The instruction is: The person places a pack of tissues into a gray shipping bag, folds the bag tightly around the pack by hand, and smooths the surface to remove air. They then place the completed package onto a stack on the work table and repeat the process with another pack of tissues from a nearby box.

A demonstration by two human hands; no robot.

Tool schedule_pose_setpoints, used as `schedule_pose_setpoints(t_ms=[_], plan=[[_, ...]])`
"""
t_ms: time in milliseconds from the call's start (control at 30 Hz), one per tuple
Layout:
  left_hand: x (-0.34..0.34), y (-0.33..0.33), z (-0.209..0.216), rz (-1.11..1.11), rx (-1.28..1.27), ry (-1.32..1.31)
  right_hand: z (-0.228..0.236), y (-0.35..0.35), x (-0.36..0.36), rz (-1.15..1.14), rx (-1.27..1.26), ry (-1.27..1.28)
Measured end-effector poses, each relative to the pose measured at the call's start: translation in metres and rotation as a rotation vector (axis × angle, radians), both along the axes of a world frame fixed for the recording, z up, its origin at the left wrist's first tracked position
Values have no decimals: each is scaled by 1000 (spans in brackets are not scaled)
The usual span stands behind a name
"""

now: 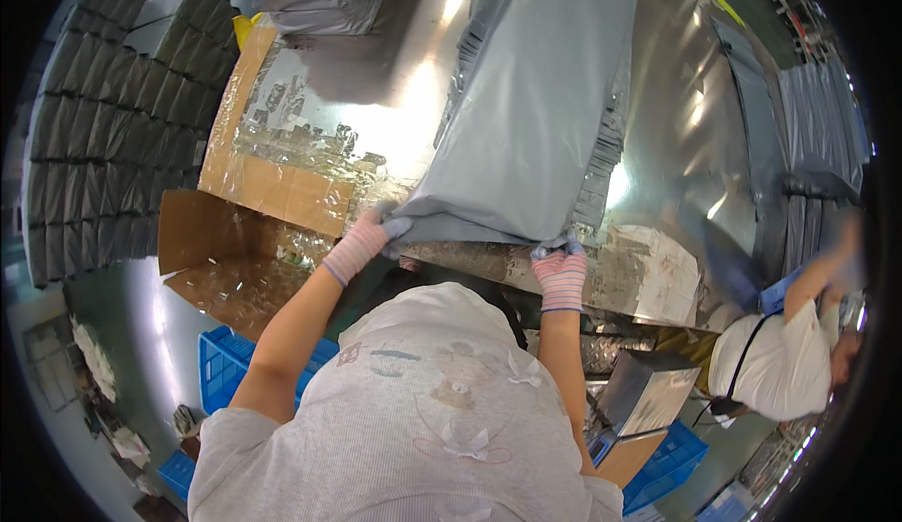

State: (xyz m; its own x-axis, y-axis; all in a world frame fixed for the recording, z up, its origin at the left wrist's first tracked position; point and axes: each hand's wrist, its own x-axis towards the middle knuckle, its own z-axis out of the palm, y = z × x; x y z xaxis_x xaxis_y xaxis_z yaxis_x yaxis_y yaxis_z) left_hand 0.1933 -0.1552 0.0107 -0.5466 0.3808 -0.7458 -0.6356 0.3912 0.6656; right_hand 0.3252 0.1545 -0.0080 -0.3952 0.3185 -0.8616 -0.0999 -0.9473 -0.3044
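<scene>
A stack of flat grey plastic bags (526,109) lies lengthwise on the shiny metal table, its layered edges showing along both sides. At its near left corner, my left hand (365,238), in a striped pink glove with grey fingers, is closed on the plastic. My right hand (560,273), gloved alike, pinches the near right corner. Between the two hands the near end of the top plastic is creased and hangs at the table's front edge. How many layers my fingers hold is hidden.
An open cardboard box (221,259) stands at the table's left front, with blue crates (221,372) below. Tall grey stacks (103,146) rise at the left. A metal box-shaped device (648,392) stands right of me. A co-worker (775,362) is at the far right.
</scene>
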Motion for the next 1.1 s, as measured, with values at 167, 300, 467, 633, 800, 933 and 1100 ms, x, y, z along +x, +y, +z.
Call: schedule_pose_setpoints(t_ms=[167, 300, 467, 633, 800, 933, 1100], plan=[[-15, 16, 18, 512, 378, -62, 29, 9, -24, 34, -2, -301], [-49, 67, 21, 627, 489, -105, 16, 23, -25, 241, 65, -203], [-68, 92, 41, 637, 512, -109, 14, 59, -31, 285, 66, -343], [-94, 113, 9, 504, 259, 137, -56, 89, -20, 347, 477, -9], [-100, 130, -35, 449, 239, 118, -101, 66, -40, 677, 1439, -250], [-107, 133, -33, 349, 437, -45, -73, 61, -57, 583, 871, 117], [-81, 142, 59, 89, 750, 168, 36, 71, -59, 544, 378, 282]])
